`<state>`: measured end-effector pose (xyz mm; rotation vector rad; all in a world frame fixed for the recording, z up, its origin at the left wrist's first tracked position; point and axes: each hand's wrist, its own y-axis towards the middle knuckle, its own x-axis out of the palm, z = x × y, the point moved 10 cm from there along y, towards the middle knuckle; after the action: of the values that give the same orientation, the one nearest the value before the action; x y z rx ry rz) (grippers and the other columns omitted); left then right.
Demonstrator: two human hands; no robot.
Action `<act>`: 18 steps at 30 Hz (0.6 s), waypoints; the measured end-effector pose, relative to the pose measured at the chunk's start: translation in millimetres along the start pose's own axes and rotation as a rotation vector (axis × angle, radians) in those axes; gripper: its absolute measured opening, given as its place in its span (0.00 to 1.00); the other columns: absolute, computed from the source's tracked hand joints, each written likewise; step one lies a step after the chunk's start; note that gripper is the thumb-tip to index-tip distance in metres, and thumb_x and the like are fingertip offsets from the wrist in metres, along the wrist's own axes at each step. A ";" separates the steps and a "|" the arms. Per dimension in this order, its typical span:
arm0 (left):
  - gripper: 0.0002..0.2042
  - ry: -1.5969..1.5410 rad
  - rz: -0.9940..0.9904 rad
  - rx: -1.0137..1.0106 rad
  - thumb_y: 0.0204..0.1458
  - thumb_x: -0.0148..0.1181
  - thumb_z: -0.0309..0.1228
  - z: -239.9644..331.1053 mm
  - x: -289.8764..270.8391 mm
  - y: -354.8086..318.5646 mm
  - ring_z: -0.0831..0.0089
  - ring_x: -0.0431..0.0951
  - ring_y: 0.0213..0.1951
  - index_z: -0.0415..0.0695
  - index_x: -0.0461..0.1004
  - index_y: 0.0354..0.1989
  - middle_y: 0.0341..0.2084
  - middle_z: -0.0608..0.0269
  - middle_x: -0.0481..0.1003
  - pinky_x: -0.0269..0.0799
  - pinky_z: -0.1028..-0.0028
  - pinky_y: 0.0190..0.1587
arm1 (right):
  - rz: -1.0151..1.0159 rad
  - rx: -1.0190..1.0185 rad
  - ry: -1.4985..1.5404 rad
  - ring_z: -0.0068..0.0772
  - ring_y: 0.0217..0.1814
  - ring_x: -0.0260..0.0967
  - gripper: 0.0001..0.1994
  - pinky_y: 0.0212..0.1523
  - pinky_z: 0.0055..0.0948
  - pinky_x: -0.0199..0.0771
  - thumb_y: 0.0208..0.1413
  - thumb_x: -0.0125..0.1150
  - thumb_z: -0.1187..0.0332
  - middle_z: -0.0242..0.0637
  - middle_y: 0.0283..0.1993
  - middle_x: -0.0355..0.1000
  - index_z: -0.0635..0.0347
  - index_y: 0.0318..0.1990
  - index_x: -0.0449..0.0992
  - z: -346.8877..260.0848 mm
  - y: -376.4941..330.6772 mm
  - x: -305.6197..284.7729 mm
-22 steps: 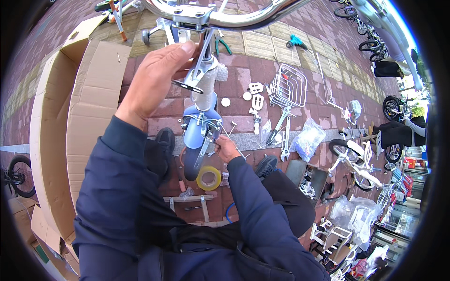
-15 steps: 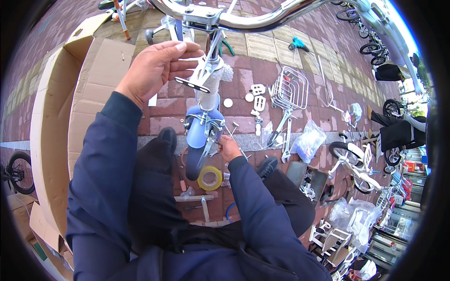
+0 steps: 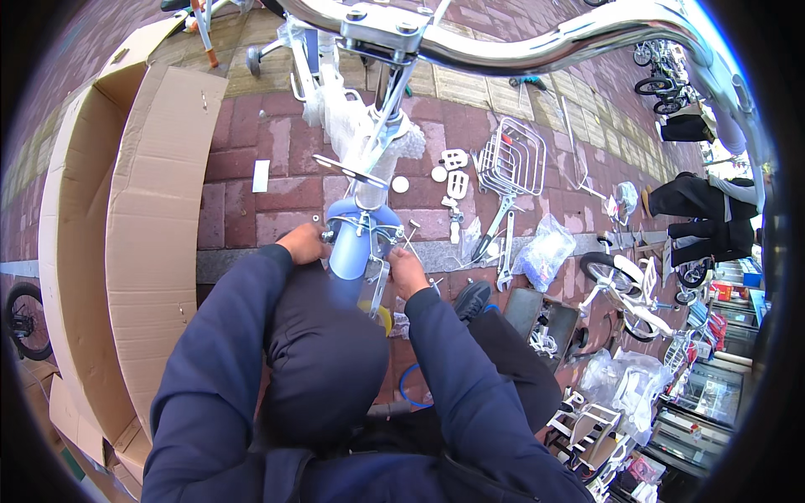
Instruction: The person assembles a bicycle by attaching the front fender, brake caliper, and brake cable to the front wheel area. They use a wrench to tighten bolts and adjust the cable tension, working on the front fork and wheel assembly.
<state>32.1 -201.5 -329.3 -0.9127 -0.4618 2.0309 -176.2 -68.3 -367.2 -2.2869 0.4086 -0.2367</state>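
A bicycle's front end stands between my knees. Its pale blue fender [image 3: 350, 251] has a silver brake caliper [image 3: 362, 225] above it and bubble wrap on the frame behind. At the fender's left side is my left hand [image 3: 303, 243], its fingers curled in by the end of the brake arm. Pressed together, the fingers of my right hand [image 3: 408, 273] sit at the right side, next to a metal fender stay [image 3: 377, 285]. What either set of fingertips grips is too small to make out. The chrome handlebar [image 3: 503, 49] crosses overhead.
A tall open cardboard box [image 3: 155, 243] flanks my left. Right of the wheel lie white pedals [image 3: 456, 172], a wire basket [image 3: 513, 159], an adjustable wrench [image 3: 495, 226] and a plastic bag [image 3: 545, 251]. Farther right are a white bicycle frame [image 3: 625, 293] and people in dark trousers.
My left hand has come down from beside the stem to the fender's left side. My left knee has swung in over the wheel and tape roll. The right hand stays by the fender.
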 end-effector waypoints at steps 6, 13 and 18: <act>0.25 -0.761 -0.129 -0.216 0.53 0.58 0.13 -24.5 42.5 14.3 0.60 0.82 0.36 0.25 0.64 0.61 0.36 0.43 0.79 0.78 0.68 0.37 | 0.003 -0.011 -0.055 0.17 0.22 0.59 0.05 0.24 0.22 0.60 0.64 0.54 0.70 0.21 0.24 0.64 0.57 0.36 0.75 -3.4 -5.8 -2.3; 0.11 -0.745 -0.183 -0.305 0.62 0.47 0.22 -31.9 51.8 16.9 0.59 0.82 0.36 0.30 0.73 0.47 0.37 0.50 0.79 0.79 0.64 0.38 | 0.055 0.005 -0.006 0.17 0.23 0.60 0.03 0.25 0.22 0.61 0.62 0.60 0.70 0.22 0.24 0.65 0.57 0.35 0.76 -1.3 -6.8 -8.1; 0.10 -0.761 -0.153 -0.300 0.63 0.45 0.25 -37.3 54.6 15.6 0.68 0.75 0.27 0.34 0.73 0.42 0.31 0.53 0.76 0.69 0.71 0.27 | 0.121 -0.036 0.241 0.24 0.18 0.65 0.07 0.19 0.25 0.65 0.58 0.63 0.73 0.33 0.22 0.69 0.62 0.29 0.73 6.8 -8.0 -8.7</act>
<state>30.5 -166.3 -387.3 -0.2127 -1.2305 2.1456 -180.6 -55.5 -366.2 -2.2663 0.6772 -0.4494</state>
